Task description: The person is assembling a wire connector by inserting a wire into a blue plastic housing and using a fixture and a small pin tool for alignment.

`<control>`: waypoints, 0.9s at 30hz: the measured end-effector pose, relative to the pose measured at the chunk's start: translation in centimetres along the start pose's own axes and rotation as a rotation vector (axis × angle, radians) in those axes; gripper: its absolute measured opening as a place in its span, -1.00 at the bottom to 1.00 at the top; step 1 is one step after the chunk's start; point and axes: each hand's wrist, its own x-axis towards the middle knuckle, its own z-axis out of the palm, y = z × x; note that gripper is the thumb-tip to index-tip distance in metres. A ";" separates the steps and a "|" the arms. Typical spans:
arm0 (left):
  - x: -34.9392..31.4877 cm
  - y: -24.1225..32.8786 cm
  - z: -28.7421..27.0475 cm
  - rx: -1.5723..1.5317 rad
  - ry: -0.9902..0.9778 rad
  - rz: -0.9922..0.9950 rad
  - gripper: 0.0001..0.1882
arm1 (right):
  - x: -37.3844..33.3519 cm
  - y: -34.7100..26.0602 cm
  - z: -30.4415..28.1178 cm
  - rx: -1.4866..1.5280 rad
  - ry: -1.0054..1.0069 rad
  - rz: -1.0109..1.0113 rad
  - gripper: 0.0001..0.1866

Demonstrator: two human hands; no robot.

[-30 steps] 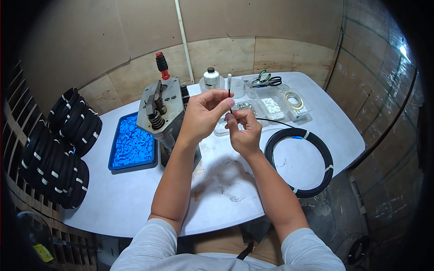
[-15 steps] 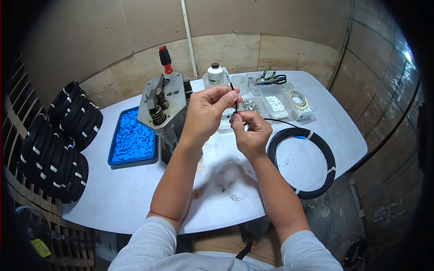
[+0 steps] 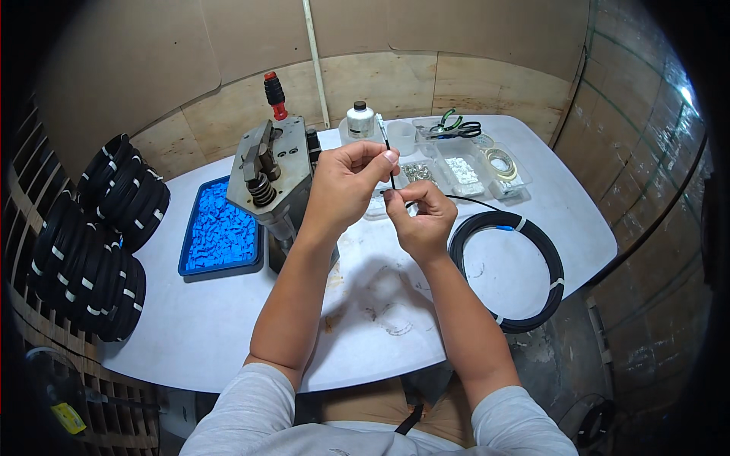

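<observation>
Left hand: your left hand [image 3: 346, 186] pinches the black cable [image 3: 388, 144] between thumb and forefinger, a little below its white tip [image 3: 381, 124].
Right hand: your right hand [image 3: 422, 220] pinches it lower down, fingertips close under the left ones.
Cable end: held up between you and the tabletop's far edge, leaning slightly left at the top.
Coil: the black coil [image 3: 557, 262] lies by the tabletop [image 3: 175, 334]'s right front edge, partly past it; the cable seems to run to it from your right hand.
Feel: probably light and springy, with a smooth jacket that may slide; the tip looks more delicate.
Grip: take the black jacket, not the tip.
Left side: a blue tray [image 3: 184, 261] of small blue pieces, beside a metal machine [image 3: 293, 163].
</observation>
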 end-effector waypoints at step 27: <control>0.0 -0.1 -0.1 0.151 0.037 0.043 -0.78 | -0.1 0.5 0.3 -0.049 -0.014 -0.065 -0.95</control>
